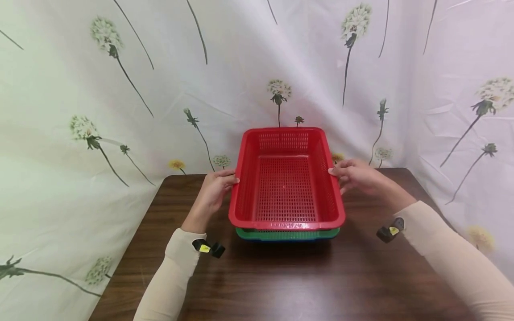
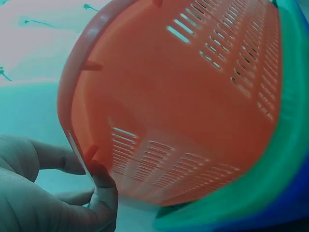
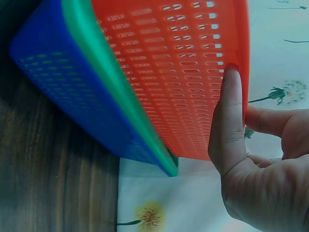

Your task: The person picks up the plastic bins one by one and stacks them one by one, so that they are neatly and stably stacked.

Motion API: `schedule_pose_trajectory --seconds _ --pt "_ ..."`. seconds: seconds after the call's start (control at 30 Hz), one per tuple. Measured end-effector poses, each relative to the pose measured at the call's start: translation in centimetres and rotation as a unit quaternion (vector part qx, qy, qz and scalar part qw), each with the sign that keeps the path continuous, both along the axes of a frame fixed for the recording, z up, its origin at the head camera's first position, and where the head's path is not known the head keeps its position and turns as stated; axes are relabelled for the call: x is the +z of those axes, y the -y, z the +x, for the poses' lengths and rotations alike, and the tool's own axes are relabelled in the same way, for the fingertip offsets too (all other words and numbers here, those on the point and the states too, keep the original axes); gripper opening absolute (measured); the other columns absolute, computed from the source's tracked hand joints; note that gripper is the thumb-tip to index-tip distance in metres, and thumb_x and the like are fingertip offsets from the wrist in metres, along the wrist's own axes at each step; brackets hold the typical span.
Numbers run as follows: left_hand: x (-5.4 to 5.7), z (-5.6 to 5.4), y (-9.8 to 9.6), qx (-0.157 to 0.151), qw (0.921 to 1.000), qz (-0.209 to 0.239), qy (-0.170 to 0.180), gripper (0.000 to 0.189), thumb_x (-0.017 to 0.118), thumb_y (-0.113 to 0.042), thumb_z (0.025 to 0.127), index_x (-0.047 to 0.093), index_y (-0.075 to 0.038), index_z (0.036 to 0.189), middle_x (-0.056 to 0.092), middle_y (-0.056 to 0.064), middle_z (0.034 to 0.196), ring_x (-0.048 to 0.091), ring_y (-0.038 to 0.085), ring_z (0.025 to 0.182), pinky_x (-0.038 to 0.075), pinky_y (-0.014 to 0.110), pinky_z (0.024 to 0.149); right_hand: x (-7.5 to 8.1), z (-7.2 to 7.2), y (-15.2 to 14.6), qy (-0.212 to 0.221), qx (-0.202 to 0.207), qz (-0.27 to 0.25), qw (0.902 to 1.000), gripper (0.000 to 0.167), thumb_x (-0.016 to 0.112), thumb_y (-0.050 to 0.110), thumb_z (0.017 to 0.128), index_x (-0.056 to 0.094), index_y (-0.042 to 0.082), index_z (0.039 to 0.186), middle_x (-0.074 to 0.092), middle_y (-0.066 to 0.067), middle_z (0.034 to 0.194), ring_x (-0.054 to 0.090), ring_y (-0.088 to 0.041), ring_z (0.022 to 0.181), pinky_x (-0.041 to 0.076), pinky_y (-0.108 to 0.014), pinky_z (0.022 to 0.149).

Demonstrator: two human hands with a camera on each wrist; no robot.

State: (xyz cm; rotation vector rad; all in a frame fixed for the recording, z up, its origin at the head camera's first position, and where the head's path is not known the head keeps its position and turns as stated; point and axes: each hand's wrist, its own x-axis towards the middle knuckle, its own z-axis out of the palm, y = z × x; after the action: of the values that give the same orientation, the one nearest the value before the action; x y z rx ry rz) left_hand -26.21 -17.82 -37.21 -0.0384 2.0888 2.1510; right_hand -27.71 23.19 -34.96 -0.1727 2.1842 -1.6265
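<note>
A red plastic basket [image 1: 284,187] with slotted walls and floor stands in the middle of the head view. My left hand [image 1: 213,191] pinches its left rim, thumb above and fingers below. On the opposite rim my right hand [image 1: 358,177] pinches likewise. Under the red basket shows the rim of a green basket [image 1: 287,235], and below that a blue basket [image 3: 72,92], best seen in the right wrist view. The red basket sits partly inside the green one, its upper walls well above the green rim [image 2: 292,96]. I see nothing inside the red basket.
The baskets stand on a dark wood-grain table [image 1: 277,285]. Right behind its far edge hangs a white curtain [image 1: 241,89] printed with dandelions, which also runs along both sides. A small black wrist camera [image 1: 209,247] is strapped at each cuff.
</note>
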Motion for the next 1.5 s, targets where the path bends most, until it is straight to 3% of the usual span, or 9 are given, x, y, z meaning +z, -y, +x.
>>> schedule_pose_trajectory --seconds 0.3,0.67,0.87,1.0,1.2,1.33,1.5 --pt "-2.3 0.0 -0.3 0.011 0.9994 -0.026 0.02 0.042 0.061 -0.007 0.103 0.062 0.007 0.143 0.068 0.024 0.134 0.07 0.012 0.092 0.061 0.02 0.083 -2.0 0.0 0.2 0.001 0.019 0.025 0.9995 0.035 0.055 0.015 0.11 0.057 -0.016 0.127 0.075 -0.006 0.09 0.076 -0.018 0.081 0.067 -0.038 0.074" --pt "-3.3 0.0 -0.5 0.019 0.9931 -0.115 0.004 0.041 0.062 -0.011 0.102 0.065 0.005 0.14 0.069 0.028 0.133 0.072 0.016 0.089 0.062 0.023 0.08 -2.3 -0.5 0.9 -0.021 0.01 0.108 0.9939 0.034 0.057 0.014 0.109 0.06 -0.016 0.125 0.075 -0.011 0.086 0.074 -0.016 0.073 0.068 -0.041 0.074" --pt "-3.7 -0.1 -0.6 0.025 0.9893 -0.144 0.001 0.043 0.065 -0.011 0.1 0.067 0.004 0.14 0.071 0.027 0.133 0.074 0.018 0.095 0.064 0.035 0.093 -2.5 -0.3 1.3 -0.056 0.008 0.169 0.9839 0.032 0.062 0.014 0.107 0.064 -0.014 0.121 0.076 -0.021 0.096 0.077 -0.02 0.074 0.068 -0.044 0.075" --pt "-4.2 -0.1 -0.5 0.014 0.9862 -0.165 0.003 0.043 0.065 -0.01 0.101 0.065 0.004 0.142 0.071 0.026 0.132 0.073 0.018 0.098 0.061 0.041 0.101 -2.8 0.0 1.4 -0.074 -0.004 0.209 0.9752 0.031 0.068 0.017 0.105 0.064 -0.011 0.116 0.075 -0.024 0.101 0.078 -0.021 0.073 0.068 -0.047 0.075" --pt "-4.6 -0.2 -0.8 0.002 0.9872 -0.16 0.003 0.045 0.064 -0.012 0.102 0.064 0.004 0.144 0.071 0.026 0.133 0.074 0.02 0.1 0.058 0.049 0.108 -3.4 0.2 1.6 -0.063 -0.001 0.235 0.97 0.046 0.066 0.02 0.106 0.058 -0.017 0.132 0.073 -0.03 0.113 0.079 -0.022 0.077 0.067 -0.047 0.077" --pt "-4.7 -0.3 -1.2 0.003 0.9878 -0.155 -0.001 0.044 0.065 -0.011 0.101 0.065 0.004 0.142 0.07 0.026 0.134 0.074 0.021 0.1 0.061 0.043 0.102 -3.4 0.4 1.6 -0.077 0.002 0.262 0.9619 0.044 0.065 0.02 0.105 0.06 -0.016 0.131 0.074 -0.029 0.11 0.077 -0.02 0.073 0.068 -0.043 0.071" --pt "-4.7 -0.3 -1.5 0.001 0.9884 -0.152 0.002 0.043 0.065 -0.011 0.102 0.064 0.004 0.143 0.07 0.026 0.134 0.075 0.023 0.104 0.062 0.039 0.099 -3.3 0.5 1.4 -0.081 0.002 0.273 0.9586 0.042 0.064 0.02 0.105 0.06 -0.015 0.129 0.074 -0.027 0.106 0.077 -0.019 0.072 0.067 -0.037 0.065"
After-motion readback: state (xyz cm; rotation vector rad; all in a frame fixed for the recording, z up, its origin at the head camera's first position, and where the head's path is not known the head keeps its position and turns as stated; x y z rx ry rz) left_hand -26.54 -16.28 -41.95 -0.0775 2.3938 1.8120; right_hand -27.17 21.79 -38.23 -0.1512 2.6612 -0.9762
